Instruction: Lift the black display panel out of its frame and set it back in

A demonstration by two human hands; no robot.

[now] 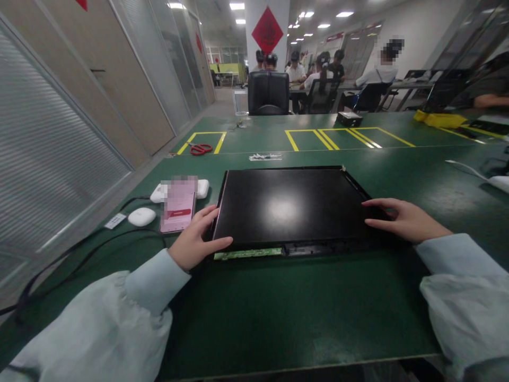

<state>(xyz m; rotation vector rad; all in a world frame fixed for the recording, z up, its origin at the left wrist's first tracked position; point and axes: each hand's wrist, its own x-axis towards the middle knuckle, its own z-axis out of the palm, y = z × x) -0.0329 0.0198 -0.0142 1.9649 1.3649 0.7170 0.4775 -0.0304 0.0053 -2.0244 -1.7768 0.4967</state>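
A black LCD screen panel [294,204] lies flat on the green table, with a strip of green circuit board [248,253] showing along its near edge. My left hand [196,239] grips the panel's left side, thumb over the near left corner and fingers along the edge. On the opposite side, my right hand [401,217] holds the right edge, its thumb and index finger reaching onto the dark surface. The other fingers of that hand are partly hidden.
Left of the panel are a phone [178,207], a white earbud case [142,216], a white power strip [202,188] and black cables. Red-handled scissors [201,149] lie farther back near yellow tape outlines. A white cable [469,165] is at right. People sit at tables beyond.
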